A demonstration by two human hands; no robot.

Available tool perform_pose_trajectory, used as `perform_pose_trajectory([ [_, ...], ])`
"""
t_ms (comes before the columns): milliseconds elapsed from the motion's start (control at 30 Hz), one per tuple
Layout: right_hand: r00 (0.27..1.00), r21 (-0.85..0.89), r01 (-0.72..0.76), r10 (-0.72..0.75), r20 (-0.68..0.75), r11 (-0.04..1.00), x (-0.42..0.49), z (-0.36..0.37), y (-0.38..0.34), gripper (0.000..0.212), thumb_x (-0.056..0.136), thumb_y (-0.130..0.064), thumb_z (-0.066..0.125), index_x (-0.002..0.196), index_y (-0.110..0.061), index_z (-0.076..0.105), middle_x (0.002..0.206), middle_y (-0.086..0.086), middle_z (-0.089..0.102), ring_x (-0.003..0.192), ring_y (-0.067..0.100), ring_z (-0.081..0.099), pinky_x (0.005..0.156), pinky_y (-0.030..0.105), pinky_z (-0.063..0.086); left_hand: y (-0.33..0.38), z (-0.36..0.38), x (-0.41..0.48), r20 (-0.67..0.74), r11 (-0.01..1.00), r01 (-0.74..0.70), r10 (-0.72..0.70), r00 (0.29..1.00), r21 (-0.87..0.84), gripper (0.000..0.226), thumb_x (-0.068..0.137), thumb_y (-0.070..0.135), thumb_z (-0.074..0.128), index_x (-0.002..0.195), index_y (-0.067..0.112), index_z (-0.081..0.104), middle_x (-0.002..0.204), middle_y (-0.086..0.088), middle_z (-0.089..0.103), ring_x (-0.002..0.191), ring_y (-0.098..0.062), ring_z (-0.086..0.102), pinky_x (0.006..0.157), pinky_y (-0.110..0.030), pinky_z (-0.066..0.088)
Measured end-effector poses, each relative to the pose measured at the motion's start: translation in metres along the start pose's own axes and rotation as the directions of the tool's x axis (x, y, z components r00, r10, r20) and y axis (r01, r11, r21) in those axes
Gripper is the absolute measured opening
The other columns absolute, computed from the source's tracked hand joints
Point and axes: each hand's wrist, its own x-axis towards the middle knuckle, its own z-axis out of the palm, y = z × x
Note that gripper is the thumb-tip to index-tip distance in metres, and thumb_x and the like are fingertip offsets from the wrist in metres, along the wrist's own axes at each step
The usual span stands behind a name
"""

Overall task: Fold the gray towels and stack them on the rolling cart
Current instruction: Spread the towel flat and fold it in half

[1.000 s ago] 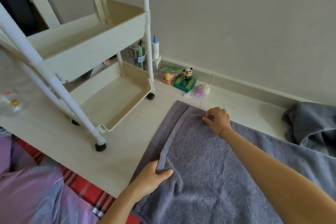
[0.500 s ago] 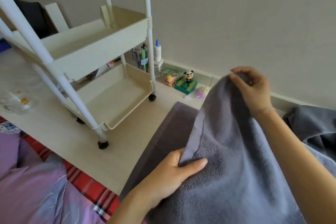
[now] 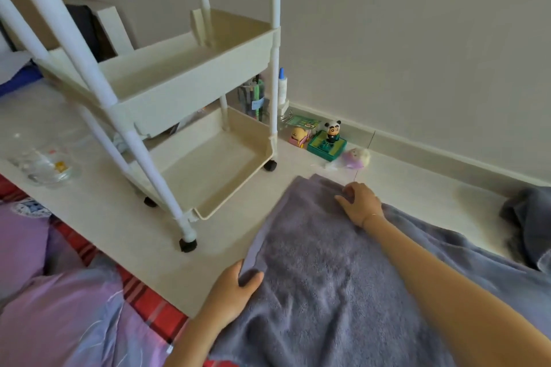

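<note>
- The gray towel [image 3: 343, 271] lay spread on the pale floor [image 3: 119, 217], filling the view from 6 o'clock out toward 3 o'clock, its top layer doubled over a lower one along the edge at 9 o'clock.
- The left hand [image 3: 235, 286] was down at 7 o'clock, clamped on the towel's near corner: thumb on top, fingers tucked under the edge.
- The right hand [image 3: 359, 202] was out at 12 o'clock on the far corner, arm stretched across the cloth, fingers curled down onto the towel; the hand was a little blurred.
- The 2 hands were well apart, 1 on each end of the same folded edge.
- The rolling cart [image 3: 190, 89] stood at 11 o'clock on black castors, just beside the towel and not touching it, with 2 cream trays in view.
- A second gray towel [image 3: 530, 223] sat crumpled at 3 o'clock against the skirting, touching the spread one.
- Along the wall at 12 o'clock: a panda figure [image 3: 332, 129] on a green box [image 3: 326, 146], a yellow toy [image 3: 299, 135] beside it and a small purple doll [image 3: 356, 157] nearest the towel.
- Behind the cart's far leg stood a blue-tipped bottle [image 3: 282, 85] and a pen holder [image 3: 253, 98].
- A clear plastic dish [image 3: 44, 167] rested on the floor at 10 o'clock.
- Purple bedding [image 3: 59, 307] and a red plaid cloth [image 3: 155, 310] filled 8 o'clock.
</note>
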Motion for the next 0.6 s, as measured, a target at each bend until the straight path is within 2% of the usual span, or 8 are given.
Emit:
perform_pose_trajectory([
  [33,1.000,-0.021,0.013,-0.013,0.018,1.000,-0.001,-0.001,-0.003,0.026,0.092,-0.037,0.054,0.106,-0.016,0.055,0.110,0.009,0.061,0.101,0.029,0.054,0.091,0.037,0.041,-0.003,0.000,0.002,-0.004,1.000,-0.013,0.013,1.000,0.013,0.077,0.068,0.080,0.050,0.120,0.023,0.059,0.115,0.012,0.065,0.110,-0.007,0.059,0.100,-0.034,0.046],
  [100,0.999,0.047,0.047,-0.048,0.025,0.998,-0.002,-0.006,-0.006,0.016,0.095,-0.032,0.051,0.097,-0.016,0.052,0.103,0.011,0.064,0.093,0.029,0.056,0.087,0.037,0.043,0.003,-0.003,0.000,-0.007,0.997,-0.070,0.070,0.998,0.023,0.051,0.081,0.061,0.055,0.115,0.024,0.061,0.108,0.015,0.067,0.105,-0.003,0.060,0.097,-0.031,0.047],
  [200,0.957,0.288,0.176,-0.095,-0.274,0.941,-0.014,-0.020,-0.010,0.013,0.097,-0.023,0.047,0.095,-0.011,0.049,0.086,0.008,0.062,0.077,0.028,0.054,0.071,0.035,0.044,0.020,-0.003,-0.002,-0.010,0.978,-0.175,0.175,0.984,-0.109,0.015,0.088,0.033,0.064,0.102,0.027,0.065,0.092,0.020,0.070,0.093,0.003,0.063,0.082,-0.016,0.046],
  [267,0.894,0.322,0.195,-0.032,-0.447,0.926,-0.018,-0.030,-0.007,0.014,0.097,-0.022,0.046,0.097,-0.008,0.049,0.079,0.007,0.059,0.069,0.027,0.052,0.064,0.036,0.043,0.026,-0.002,0.002,-0.007,0.968,-0.197,0.198,0.980,-0.154,0.007,0.087,0.025,0.066,0.094,0.027,0.066,0.083,0.021,0.070,0.082,0.005,0.063,0.072,-0.014,0.044],
  [300,0.898,0.304,0.151,-0.002,-0.440,0.940,-0.016,-0.031,-0.002,0.015,0.097,-0.023,0.046,0.098,-0.008,0.049,0.080,0.009,0.060,0.069,0.027,0.052,0.064,0.037,0.044,0.025,-0.001,0.006,-0.011,0.973,-0.195,0.195,0.981,-0.121,0.005,0.086,0.026,0.067,0.091,0.026,0.066,0.079,0.018,0.070,0.079,0.004,0.063,0.070,-0.017,0.045],
  [433,0.981,0.156,-0.113,0.135,-0.136,0.981,-0.003,-0.017,0.019,0.024,0.096,-0.033,0.047,0.103,-0.011,0.056,0.101,0.017,0.065,0.088,0.035,0.058,0.076,0.039,0.048,0.016,0.009,0.019,0.000,0.994,-0.080,0.080,0.997,0.078,0.027,0.083,0.040,0.066,0.083,0.013,0.065,0.073,0.002,0.068,0.071,-0.013,0.064,0.064,-0.027,0.047],
  [533,0.991,0.094,-0.115,0.121,-0.057,0.989,0.002,-0.014,0.015,0.036,0.092,-0.049,0.048,0.100,-0.016,0.060,0.098,0.009,0.064,0.092,0.034,0.059,0.077,0.037,0.049,0.018,0.014,0.021,-0.034,0.979,-0.073,0.081,0.996,0.190,0.038,0.084,0.043,0.064,0.074,0.007,0.055,0.062,-0.001,0.049,0.055,-0.015,0.046,0.054,-0.024,0.031],
  [600,0.997,0.049,-0.059,0.061,-0.041,0.997,0.007,-0.014,0.011,0.030,0.092,-0.044,0.051,0.097,-0.016,0.060,0.097,0.010,0.065,0.090,0.033,0.058,0.073,0.035,0.047,0.019,0.015,0.022,-0.065,0.970,-0.070,0.088,0.994,0.234,0.042,0.084,0.044,0.064,0.067,0.011,0.045,0.060,0.000,0.038,0.053,-0.015,0.036,0.052,-0.025,0.025],
])
